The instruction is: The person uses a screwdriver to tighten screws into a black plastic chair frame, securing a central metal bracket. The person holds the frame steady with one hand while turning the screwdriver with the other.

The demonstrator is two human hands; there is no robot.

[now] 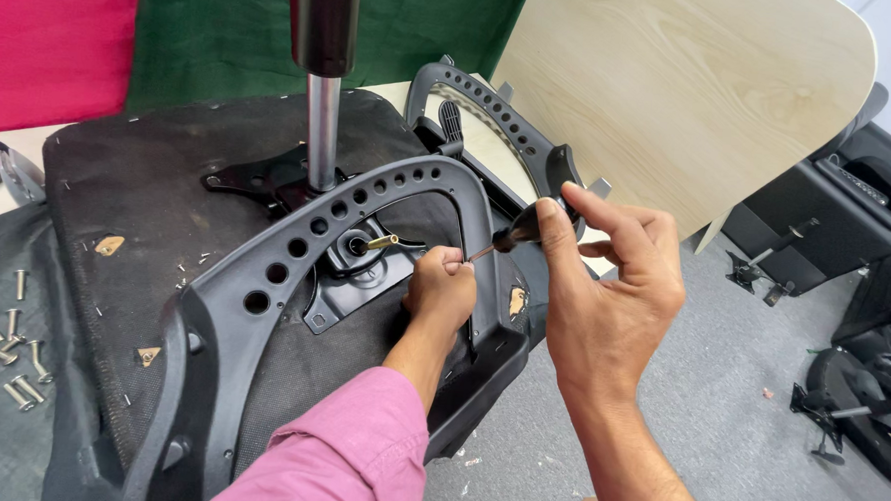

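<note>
Hands at work on the underside of an upturned office chair seat [167, 198], seen from above. Right hand [604, 288] grips the dark handle of a screwdriver [519, 229] between thumb and fingers; the thin shaft slants down and to the left, its tip meeting the fingertips of the left hand [442, 290]. Left hand is curled into a loose fist against the inner edge of a black perforated armrest frame [316, 245], pinching something small at the screwdriver tip; what it pinches is too small to tell. Left forearm wears a pink sleeve [347, 447].

Armrest frame arches over the seat from lower left to a bracket at the seat's right edge, just beside both hands. A second perforated armrest frame [492, 112] lies behind it, near the top of the seat. Metal mechanism plate [355, 267] sits at the centre of the seat, under the arch, with a brass-coloured pin [381, 243] projecting from it, just left of the left hand. Gas-lift column [322, 105] rises upright from the plate, silver below and black above.

Loose silver screws [6, 347] lie scattered on dark fabric at the left edge, well apart from the hands. Pale wooden panel [693, 91] leans at upper right; black chair parts [864, 299] rest on the grey floor [718, 433] at right. Red and green cloth [74, 34] hangs behind the surface.
</note>
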